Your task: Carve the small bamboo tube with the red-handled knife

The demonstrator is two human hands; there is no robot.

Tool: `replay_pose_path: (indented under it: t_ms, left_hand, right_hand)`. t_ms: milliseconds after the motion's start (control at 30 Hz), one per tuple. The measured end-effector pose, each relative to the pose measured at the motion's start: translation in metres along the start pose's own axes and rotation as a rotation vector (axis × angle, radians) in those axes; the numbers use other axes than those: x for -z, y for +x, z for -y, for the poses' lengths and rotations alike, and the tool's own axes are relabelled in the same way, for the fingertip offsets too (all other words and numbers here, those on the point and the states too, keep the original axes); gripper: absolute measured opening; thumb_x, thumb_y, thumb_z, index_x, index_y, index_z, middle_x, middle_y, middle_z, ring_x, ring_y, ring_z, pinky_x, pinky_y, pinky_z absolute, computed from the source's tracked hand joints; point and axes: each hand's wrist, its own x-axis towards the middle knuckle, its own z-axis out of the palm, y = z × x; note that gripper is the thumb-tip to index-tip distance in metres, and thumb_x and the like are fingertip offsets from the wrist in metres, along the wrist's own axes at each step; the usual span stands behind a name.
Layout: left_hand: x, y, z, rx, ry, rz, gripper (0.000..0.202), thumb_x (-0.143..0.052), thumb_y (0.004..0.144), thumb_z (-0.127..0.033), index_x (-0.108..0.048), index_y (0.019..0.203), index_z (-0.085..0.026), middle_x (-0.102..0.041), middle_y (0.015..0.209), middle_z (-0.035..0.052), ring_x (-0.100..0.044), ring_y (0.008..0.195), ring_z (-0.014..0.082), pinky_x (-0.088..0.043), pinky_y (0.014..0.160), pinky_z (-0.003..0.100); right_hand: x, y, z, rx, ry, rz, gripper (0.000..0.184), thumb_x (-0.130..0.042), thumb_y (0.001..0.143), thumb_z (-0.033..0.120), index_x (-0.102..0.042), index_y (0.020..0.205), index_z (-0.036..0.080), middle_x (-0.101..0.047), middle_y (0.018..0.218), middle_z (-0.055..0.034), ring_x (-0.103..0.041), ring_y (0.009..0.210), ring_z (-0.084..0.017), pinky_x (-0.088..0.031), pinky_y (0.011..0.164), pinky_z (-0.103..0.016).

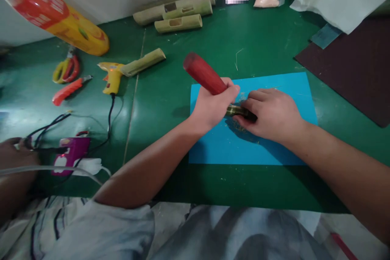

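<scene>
My left hand (215, 103) is closed around a thick red wooden handle (204, 73), which slants up to the left. The working end of this red-handled tool is hidden by the fingers. My right hand (271, 109), beside it, has its fingers curled on a small dark piece with a shiny greenish-gold side (234, 110). Whether that piece belongs to the tool or is separate, I cannot tell. Both hands are over a blue sheet (207, 152), on which fine shavings (239, 126) are scattered beneath the fingers.
Several cut bamboo tubes (179, 24) lie by the wall. Left on the green table are a yellow glue gun (112, 77), a bamboo piece (146, 62), scissors (67, 67), an orange cutter (70, 90), a bottle (67, 20) and a purple power strip (71, 150). Another person's hand (15, 154) is near the cables.
</scene>
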Motion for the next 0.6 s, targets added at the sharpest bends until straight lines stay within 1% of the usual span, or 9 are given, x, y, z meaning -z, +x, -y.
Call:
replay_pose_path:
  t_ms: [67,167,267,333,467,600]
  left_hand:
    - [-0.002,-0.002,-0.001,-0.048,0.043,-0.012,0.032,-0.065,0.085,-0.019,-0.050,0.057,-0.021,-0.047,0.058,-0.0039,-0.041,0.059,0.0097,-0.039,0.059,0.026]
    - [-0.001,-0.002,-0.006,-0.069,0.060,-0.037,0.033,-0.065,0.088,-0.018,-0.051,0.058,-0.021,-0.046,0.058,-0.0040,-0.041,0.059,0.0099,-0.042,0.061,0.026]
    - [0.004,0.000,-0.010,-0.076,0.078,-0.070,0.034,-0.065,0.090,-0.016,-0.052,0.058,-0.021,-0.048,0.060,-0.0035,-0.043,0.061,0.0103,-0.045,0.064,0.026]
    - [0.006,0.001,-0.008,-0.097,0.098,-0.074,0.036,-0.066,0.091,-0.019,-0.051,0.059,-0.021,-0.049,0.061,-0.0030,-0.044,0.062,0.0108,-0.044,0.065,0.026]
    - [0.006,-0.002,-0.001,-0.162,0.108,-0.018,0.036,-0.068,0.091,-0.025,-0.050,0.061,-0.021,-0.048,0.062,-0.0036,-0.042,0.062,0.0107,-0.042,0.063,0.027]
    - [0.003,-0.005,0.000,-0.138,0.119,0.041,0.035,-0.066,0.092,-0.025,-0.050,0.061,-0.021,-0.048,0.061,-0.0040,-0.041,0.061,0.0107,-0.043,0.065,0.027]
  right_hand:
    - [0.003,0.001,0.004,-0.022,-0.001,0.021,0.032,-0.063,0.099,0.041,-0.079,0.087,0.016,-0.074,0.085,-0.0119,-0.060,0.081,-0.025,-0.024,0.068,-0.039]
    - [0.006,0.003,0.009,-0.029,-0.020,0.033,0.026,-0.064,0.097,0.037,-0.079,0.090,0.016,-0.073,0.088,-0.0130,-0.061,0.087,-0.027,-0.022,0.068,-0.041]
    - [0.006,0.003,0.009,-0.037,-0.040,0.033,0.019,-0.068,0.096,0.033,-0.078,0.098,0.016,-0.074,0.099,-0.0142,-0.062,0.094,-0.030,-0.027,0.072,-0.041]
    - [0.004,0.003,0.008,-0.052,-0.046,0.032,0.018,-0.072,0.096,0.033,-0.076,0.102,0.017,-0.074,0.105,-0.0146,-0.063,0.097,-0.031,-0.030,0.074,-0.041]
    - [-0.002,0.001,0.004,-0.062,-0.004,0.003,0.020,-0.073,0.097,0.034,-0.073,0.108,0.018,-0.074,0.108,-0.0143,-0.062,0.098,-0.032,-0.032,0.075,-0.042]
    - [-0.006,0.000,0.003,-0.046,0.058,-0.033,0.019,-0.073,0.096,0.031,-0.072,0.108,0.017,-0.074,0.104,-0.0143,-0.061,0.095,-0.031,-0.033,0.075,-0.041]
